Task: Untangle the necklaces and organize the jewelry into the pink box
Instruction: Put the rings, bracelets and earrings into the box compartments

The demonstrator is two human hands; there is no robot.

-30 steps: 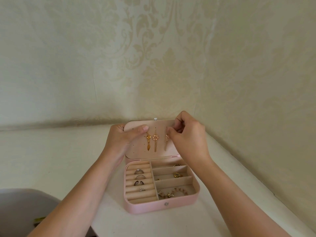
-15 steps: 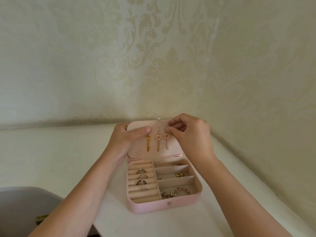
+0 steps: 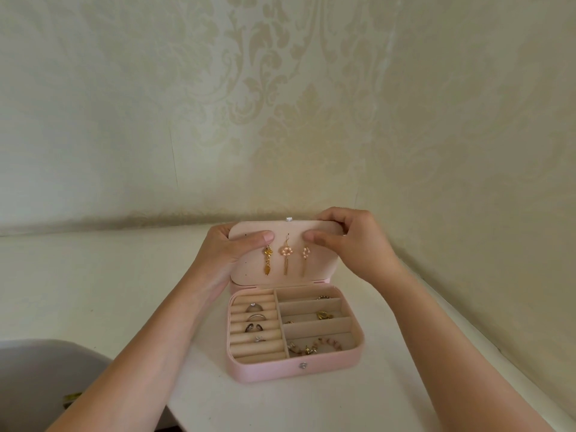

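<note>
The pink box (image 3: 268, 371) lies open on the white table, its lid (image 3: 321, 263) standing upright. Three dangling earrings (image 3: 285, 255) hang on the lid's inner panel. My left hand (image 3: 227, 254) grips the lid's left edge, thumb on the inside. My right hand (image 3: 358, 244) grips the lid's top right corner, thumb pressed on the panel above the rightmost earring. Several rings (image 3: 255, 318) sit in the roll slots on the left. A beaded bracelet (image 3: 314, 346) and small gold pieces (image 3: 323, 314) lie in the right compartments.
The white table (image 3: 109, 275) runs into a corner of patterned wallpaper, with walls close behind and to the right of the box. A grey chair (image 3: 40, 381) sits at the lower left beside the table edge.
My right hand has let go of the rightmost earring, which now hangs on the panel, and moved up to grip the lid's top right corner. My left hand stayed on the lid.
</note>
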